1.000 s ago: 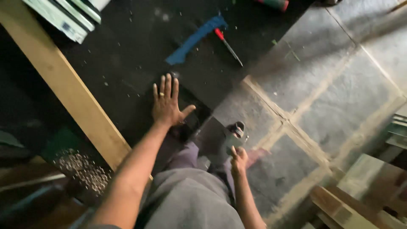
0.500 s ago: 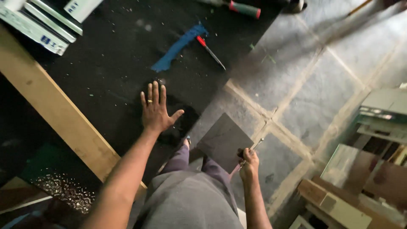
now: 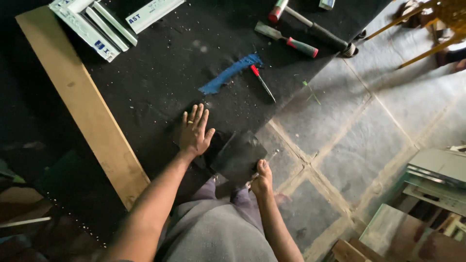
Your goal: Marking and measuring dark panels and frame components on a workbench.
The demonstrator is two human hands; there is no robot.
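My left hand (image 3: 195, 133) lies flat, fingers spread, on a black rubber mat (image 3: 160, 82) spread over the floor. A dark, partly lifted flap of the mat (image 3: 238, 156) sits just right of that hand, near my knees. At the flap's near right edge my right hand (image 3: 262, 178) is closed around a thin metal cutting tool (image 3: 272, 156), whose tip points up and to the right. My grey-trousered legs fill the bottom of the view.
A long wooden plank (image 3: 82, 102) runs along the mat's left side. On the mat lie a blue strip (image 3: 230, 73), a red-handled screwdriver (image 3: 262, 81), a chisel (image 3: 287, 40), a hammer (image 3: 313, 28) and white cartons (image 3: 97, 24). Grey floor tiles (image 3: 349, 126) lie to the right, with furniture pieces (image 3: 437, 174) at their edge.
The view has tilted up, bringing the tools and cartons at the top into sight. My left hand stays flat on the mat; my right hand keeps its grip by the flap.
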